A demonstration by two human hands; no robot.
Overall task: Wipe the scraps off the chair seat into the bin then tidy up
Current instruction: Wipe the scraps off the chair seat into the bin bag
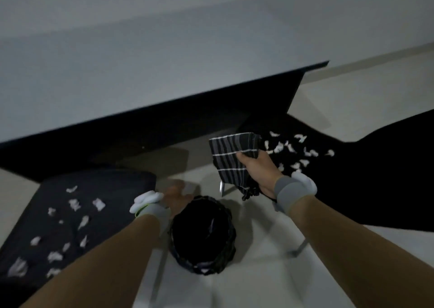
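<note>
Chair seats flank the scene — one dark seat [94,214] at left, another [340,171] at right — each strewn with white scraps [75,204]. Between them on the floor stands the black-lined bin [204,235]. Right hand [258,169] has its grip closed on a striped cloth [232,157]; left hand [176,197] — blurred, fingers loosely spread — hovers at the bin's rim.

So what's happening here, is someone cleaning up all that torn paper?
Yes. A person stands over a black bin on the floor between two dark chair seats. The right hand grips a striped cloth; the left hand, blurred, is at the bin's rim. White paper scraps lie on the left seat and the right seat, so the wiping looks not yet done.
</note>
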